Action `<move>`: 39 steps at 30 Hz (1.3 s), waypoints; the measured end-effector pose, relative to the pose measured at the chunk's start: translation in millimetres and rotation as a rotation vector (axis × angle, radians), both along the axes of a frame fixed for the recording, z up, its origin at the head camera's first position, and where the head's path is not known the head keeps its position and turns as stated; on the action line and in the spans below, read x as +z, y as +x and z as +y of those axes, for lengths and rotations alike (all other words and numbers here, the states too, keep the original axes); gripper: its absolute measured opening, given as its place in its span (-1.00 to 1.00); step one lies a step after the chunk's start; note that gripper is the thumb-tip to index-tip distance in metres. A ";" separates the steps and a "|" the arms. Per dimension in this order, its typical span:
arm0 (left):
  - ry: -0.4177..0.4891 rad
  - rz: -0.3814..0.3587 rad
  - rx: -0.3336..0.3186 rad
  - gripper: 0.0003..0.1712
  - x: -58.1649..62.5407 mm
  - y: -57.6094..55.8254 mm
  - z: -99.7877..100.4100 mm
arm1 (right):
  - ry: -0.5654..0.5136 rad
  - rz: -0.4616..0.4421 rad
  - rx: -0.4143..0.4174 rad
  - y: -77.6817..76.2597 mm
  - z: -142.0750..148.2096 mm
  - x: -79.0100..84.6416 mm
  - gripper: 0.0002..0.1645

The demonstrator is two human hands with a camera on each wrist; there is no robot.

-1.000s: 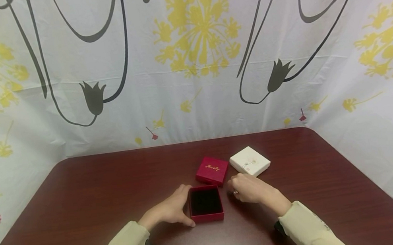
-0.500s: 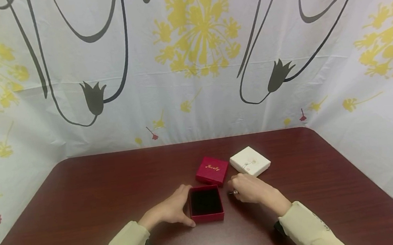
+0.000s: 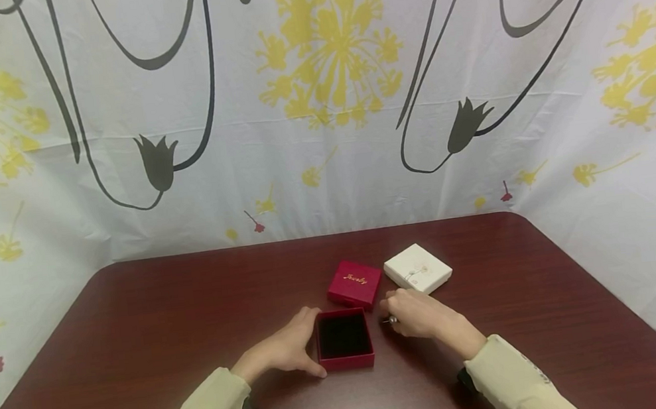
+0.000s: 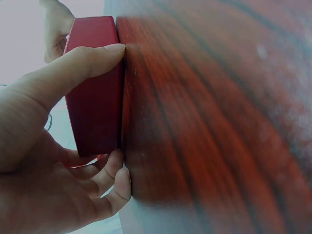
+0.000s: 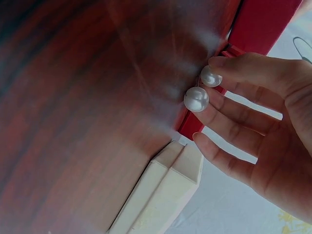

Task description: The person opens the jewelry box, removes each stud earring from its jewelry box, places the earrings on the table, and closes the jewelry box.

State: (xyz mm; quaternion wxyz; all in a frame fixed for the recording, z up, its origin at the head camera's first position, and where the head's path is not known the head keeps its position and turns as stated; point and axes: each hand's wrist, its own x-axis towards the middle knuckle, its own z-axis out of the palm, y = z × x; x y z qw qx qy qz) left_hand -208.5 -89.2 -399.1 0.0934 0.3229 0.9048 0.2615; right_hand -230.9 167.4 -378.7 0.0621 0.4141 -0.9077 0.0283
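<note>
Pearls (image 5: 196, 100): pinched in right hand (image 3: 416, 314), beside black-lined red box (image 3: 347, 363) | left hand (image 3: 285, 345): thumb and fingers gripping box's sides | red lid (image 3: 354, 284) close behind box; white box (image 3: 418, 268) just beyond right hand

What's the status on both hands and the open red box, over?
Left hand holds red box. Right hand pinches white beads beside it. Nothing over box opening.
</note>
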 end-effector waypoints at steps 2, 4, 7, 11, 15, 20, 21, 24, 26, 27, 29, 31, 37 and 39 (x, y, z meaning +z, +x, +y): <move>-0.005 -0.002 0.001 0.07 0.5 -0.1 0.1 | 0.000 -0.004 0.001 0.0 -0.1 0.4 -0.86; -0.004 -0.009 0.003 0.07 0.8 -0.4 0.2 | -0.002 -0.002 -0.006 -0.1 -0.5 0.6 -0.89; -0.005 -0.011 0.002 0.08 1.3 -1.0 0.4 | -0.007 0.005 -0.025 -0.3 -1.2 0.6 -0.90; -0.007 -0.010 0.001 0.07 0.8 -1.9 0.4 | -0.015 0.030 -0.041 -0.8 -2.3 0.3 -0.84; -0.009 -0.013 0.003 0.08 0.3 -2.2 0.3 | -0.022 0.063 -0.054 -2.1 -4.0 0.2 -0.77; -0.010 -0.016 0.004 0.09 0.2 -1.8 0.5 | -0.026 0.107 -0.081 -4.1 -7.6 0.1 -0.69; -0.010 -0.015 0.004 0.09 0.1 -1.8 0.6 | -0.027 0.117 -0.085 -4.4 -8.2 0.1 -0.67; -0.009 -0.017 0.005 0.08 0.2 -1.6 0.4 | -0.032 0.161 -0.087 -5.4 -9.7 0.2 -0.61; -0.009 -0.018 0.005 0.09 0.5 -1.4 0.5 | -0.044 0.171 -0.090 -6.1 -10.7 0.4 -0.58; -0.009 -0.020 0.006 0.09 0.5 -1.3 0.5 | -0.052 0.172 -0.092 -6.4 -11.1 0.6 -0.57; -0.009 -0.023 0.007 0.09 0.6 -1.2 0.5 | -0.065 0.168 -0.096 -7.6 -12.2 0.7 -0.54; -0.010 -0.022 0.006 0.09 0.8 -1.2 0.6 | -0.071 0.155 -0.099 -9.0 -13.6 0.8 -0.50; -0.012 -0.020 0.007 0.09 1.1 -1.1 0.3 | -0.048 0.062 -0.111 -13.0 -16.7 1.0 -0.37; -0.015 -0.021 0.007 0.09 1.1 -0.7 0.3 | -0.037 0.024 -0.120 -13.9 -17.4 1.1 -0.34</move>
